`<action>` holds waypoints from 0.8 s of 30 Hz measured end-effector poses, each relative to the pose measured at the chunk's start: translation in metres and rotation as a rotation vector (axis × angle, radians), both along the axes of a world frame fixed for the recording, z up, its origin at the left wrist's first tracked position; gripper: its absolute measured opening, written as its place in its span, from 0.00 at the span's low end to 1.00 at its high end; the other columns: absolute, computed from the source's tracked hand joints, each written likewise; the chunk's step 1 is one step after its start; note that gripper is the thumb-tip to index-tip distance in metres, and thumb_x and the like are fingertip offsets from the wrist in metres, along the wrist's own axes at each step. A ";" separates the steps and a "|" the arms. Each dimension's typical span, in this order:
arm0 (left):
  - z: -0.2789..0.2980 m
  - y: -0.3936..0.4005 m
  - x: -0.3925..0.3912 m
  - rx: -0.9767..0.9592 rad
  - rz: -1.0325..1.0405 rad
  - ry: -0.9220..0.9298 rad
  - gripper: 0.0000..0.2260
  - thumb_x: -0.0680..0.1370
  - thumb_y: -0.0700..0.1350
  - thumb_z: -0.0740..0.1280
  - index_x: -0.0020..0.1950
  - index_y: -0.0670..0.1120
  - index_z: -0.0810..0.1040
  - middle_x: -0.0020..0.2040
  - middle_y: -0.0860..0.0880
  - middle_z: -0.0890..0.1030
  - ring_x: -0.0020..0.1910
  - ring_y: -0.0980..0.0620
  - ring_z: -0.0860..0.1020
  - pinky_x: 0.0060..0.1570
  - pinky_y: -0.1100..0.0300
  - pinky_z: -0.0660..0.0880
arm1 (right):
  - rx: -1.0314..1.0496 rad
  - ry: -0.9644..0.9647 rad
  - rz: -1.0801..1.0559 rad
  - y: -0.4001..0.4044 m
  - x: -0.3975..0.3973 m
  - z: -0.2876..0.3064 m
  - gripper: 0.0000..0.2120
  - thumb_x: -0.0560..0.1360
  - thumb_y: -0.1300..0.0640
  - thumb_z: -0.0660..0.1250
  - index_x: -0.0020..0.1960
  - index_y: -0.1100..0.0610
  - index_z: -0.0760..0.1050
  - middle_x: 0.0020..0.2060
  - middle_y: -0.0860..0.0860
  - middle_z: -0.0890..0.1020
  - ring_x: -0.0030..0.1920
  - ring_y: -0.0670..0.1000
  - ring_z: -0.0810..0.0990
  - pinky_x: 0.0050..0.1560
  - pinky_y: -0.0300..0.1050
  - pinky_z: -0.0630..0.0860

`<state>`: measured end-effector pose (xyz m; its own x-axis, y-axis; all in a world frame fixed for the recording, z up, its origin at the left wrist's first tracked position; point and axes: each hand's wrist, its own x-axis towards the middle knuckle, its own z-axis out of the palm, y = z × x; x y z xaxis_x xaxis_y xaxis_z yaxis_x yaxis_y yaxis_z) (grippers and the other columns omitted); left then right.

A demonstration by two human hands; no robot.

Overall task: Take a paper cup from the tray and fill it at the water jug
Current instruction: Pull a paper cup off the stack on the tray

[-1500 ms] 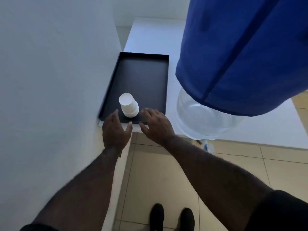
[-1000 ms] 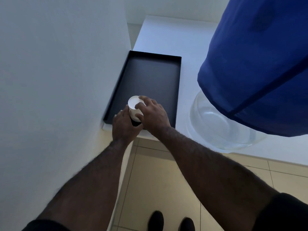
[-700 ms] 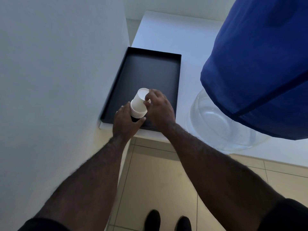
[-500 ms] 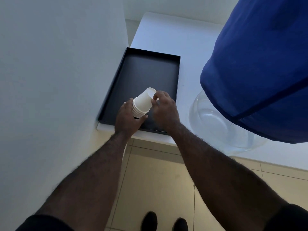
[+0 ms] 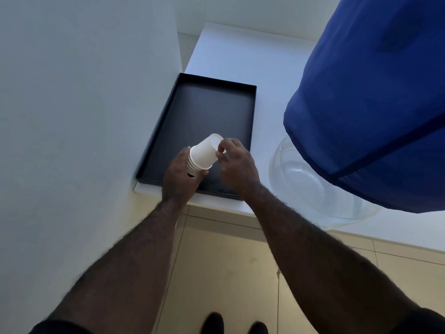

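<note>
A stack of white paper cups (image 5: 203, 154) is held tilted above the near end of the black tray (image 5: 212, 109). My left hand (image 5: 179, 175) grips the rim end of the stack from below. My right hand (image 5: 234, 165) pinches the base of the outermost cup with thumb and fingertips. The clear water jug (image 5: 310, 179) stands to the right on the white counter, its upper part wrapped in a blue cloth cover (image 5: 375, 97). The jug's tap is hidden.
The tray lies against a white wall (image 5: 84, 116) on the left, on a white counter (image 5: 240, 49) whose front edge runs just past the tray. Beige tiled floor (image 5: 228, 273) and my two dark shoes lie below.
Both hands closed on the cup stack that stood upside down on the tray, lifted it and tilted it. My right hand's fingers moved to the base of the outermost cup.
</note>
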<state>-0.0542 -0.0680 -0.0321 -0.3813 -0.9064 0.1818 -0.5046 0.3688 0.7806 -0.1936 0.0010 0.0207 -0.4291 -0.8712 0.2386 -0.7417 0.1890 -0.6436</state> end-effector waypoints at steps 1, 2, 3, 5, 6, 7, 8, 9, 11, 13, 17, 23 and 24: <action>0.000 0.000 0.000 0.002 -0.002 0.000 0.28 0.69 0.48 0.77 0.67 0.50 0.72 0.58 0.52 0.80 0.54 0.50 0.79 0.51 0.57 0.77 | 0.000 0.023 0.008 0.000 0.001 0.001 0.03 0.77 0.62 0.66 0.50 0.62 0.75 0.55 0.58 0.80 0.48 0.56 0.77 0.41 0.45 0.73; -0.001 0.000 0.001 0.007 -0.003 -0.001 0.28 0.69 0.48 0.77 0.67 0.51 0.72 0.58 0.52 0.81 0.54 0.51 0.79 0.50 0.57 0.77 | -0.002 0.046 0.018 0.000 0.001 0.002 0.04 0.77 0.62 0.66 0.50 0.62 0.75 0.55 0.58 0.80 0.49 0.57 0.77 0.41 0.45 0.73; -0.002 0.000 0.002 0.016 0.000 0.003 0.27 0.69 0.48 0.77 0.67 0.52 0.72 0.57 0.53 0.81 0.53 0.51 0.79 0.49 0.57 0.77 | -0.010 0.065 0.026 0.001 0.002 0.004 0.04 0.77 0.62 0.65 0.50 0.62 0.74 0.55 0.58 0.80 0.49 0.57 0.77 0.41 0.44 0.72; -0.003 0.001 0.004 0.034 0.018 0.016 0.26 0.69 0.49 0.77 0.65 0.54 0.73 0.55 0.55 0.81 0.51 0.53 0.79 0.45 0.60 0.75 | -0.042 0.091 0.031 0.000 0.003 0.010 0.03 0.77 0.62 0.65 0.50 0.62 0.74 0.55 0.57 0.80 0.50 0.57 0.77 0.41 0.43 0.72; -0.004 0.001 0.005 0.037 0.032 0.013 0.25 0.69 0.49 0.77 0.64 0.54 0.73 0.53 0.55 0.81 0.50 0.52 0.79 0.44 0.61 0.74 | -0.060 0.101 0.030 0.000 0.003 0.014 0.03 0.77 0.62 0.65 0.51 0.62 0.74 0.55 0.57 0.80 0.51 0.57 0.77 0.42 0.43 0.72; -0.005 0.001 0.005 0.039 0.046 0.002 0.25 0.69 0.49 0.77 0.63 0.54 0.73 0.53 0.54 0.81 0.49 0.50 0.79 0.44 0.59 0.74 | -0.076 0.109 0.026 -0.001 0.002 0.018 0.04 0.78 0.62 0.65 0.51 0.61 0.74 0.56 0.57 0.80 0.51 0.57 0.77 0.43 0.44 0.71; -0.007 0.000 0.006 0.039 0.057 -0.015 0.25 0.69 0.50 0.77 0.63 0.52 0.73 0.53 0.52 0.82 0.50 0.48 0.79 0.45 0.57 0.75 | -0.090 0.111 0.022 -0.002 0.002 0.022 0.04 0.78 0.61 0.64 0.51 0.61 0.74 0.56 0.57 0.80 0.52 0.57 0.77 0.43 0.44 0.71; -0.008 0.000 0.007 0.038 0.067 -0.032 0.25 0.69 0.50 0.77 0.63 0.51 0.73 0.53 0.50 0.82 0.50 0.47 0.79 0.45 0.55 0.77 | -0.105 0.107 0.015 -0.002 0.001 0.027 0.04 0.78 0.61 0.64 0.51 0.61 0.73 0.57 0.57 0.80 0.52 0.57 0.77 0.43 0.44 0.71; -0.010 0.001 0.009 0.038 0.080 -0.047 0.25 0.69 0.51 0.77 0.63 0.49 0.74 0.54 0.48 0.83 0.52 0.46 0.79 0.46 0.54 0.77 | -0.139 0.084 -0.007 -0.001 0.001 0.036 0.04 0.78 0.60 0.64 0.50 0.61 0.73 0.57 0.56 0.80 0.52 0.56 0.76 0.44 0.45 0.74; -0.012 0.001 0.012 0.049 0.081 -0.059 0.26 0.69 0.51 0.78 0.64 0.47 0.75 0.56 0.47 0.83 0.54 0.45 0.79 0.49 0.53 0.77 | -0.184 0.035 -0.032 -0.001 0.002 0.044 0.04 0.77 0.61 0.65 0.50 0.61 0.74 0.56 0.57 0.80 0.50 0.55 0.76 0.44 0.44 0.75; -0.012 0.000 0.015 0.049 0.068 -0.128 0.26 0.68 0.51 0.78 0.62 0.44 0.77 0.57 0.44 0.83 0.57 0.41 0.78 0.55 0.46 0.77 | -0.218 -0.281 -0.162 0.002 0.002 0.052 0.02 0.79 0.60 0.64 0.50 0.58 0.72 0.49 0.53 0.80 0.47 0.50 0.77 0.40 0.37 0.74; -0.004 0.003 0.019 0.092 0.057 -0.124 0.39 0.67 0.61 0.77 0.70 0.43 0.69 0.66 0.42 0.78 0.66 0.40 0.74 0.65 0.43 0.72 | -0.265 -1.486 -0.370 0.016 -0.006 0.043 0.03 0.82 0.61 0.59 0.51 0.56 0.71 0.54 0.57 0.78 0.51 0.53 0.78 0.50 0.43 0.78; 0.000 0.007 0.019 0.091 0.095 -0.105 0.43 0.68 0.65 0.74 0.75 0.43 0.64 0.71 0.41 0.73 0.71 0.40 0.69 0.70 0.43 0.68 | -0.290 -1.628 -0.383 0.021 -0.006 0.040 0.03 0.83 0.61 0.59 0.54 0.57 0.71 0.56 0.58 0.78 0.52 0.54 0.79 0.50 0.43 0.79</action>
<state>-0.0354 -0.0612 -0.0319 -0.3059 -0.9501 0.0607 -0.6147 0.2458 0.7495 -0.1997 0.0220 0.0603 -0.5327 -0.6771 -0.5077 0.7306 -0.0651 -0.6797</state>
